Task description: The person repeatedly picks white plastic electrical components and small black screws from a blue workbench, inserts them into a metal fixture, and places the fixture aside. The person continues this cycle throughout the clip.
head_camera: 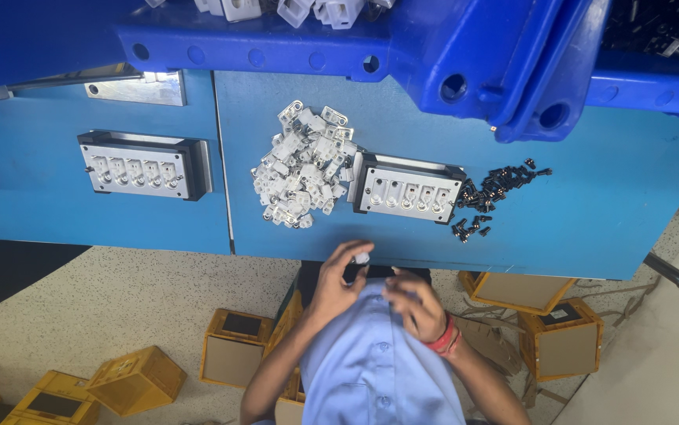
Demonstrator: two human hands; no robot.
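My left hand (338, 282) is raised just below the blue table's front edge (434, 264) and pinches a small white plastic part (363, 257) between its fingertips. My right hand (416, 305), with a red band at the wrist, is close beside it over my light blue shirt. Its fingers are curled and blurred, so I cannot tell if anything is in them. On the table beyond the hands lie a pile of white plastic parts (301, 169), a metal fixture with a row of slots (408, 191) and several loose black screws (490, 195).
A second slotted metal fixture (144, 165) sits on the left of the table. Blue bins (402, 47) holding white parts overhang the far side. Several yellow boxes (233, 350) stand on the speckled floor around my legs.
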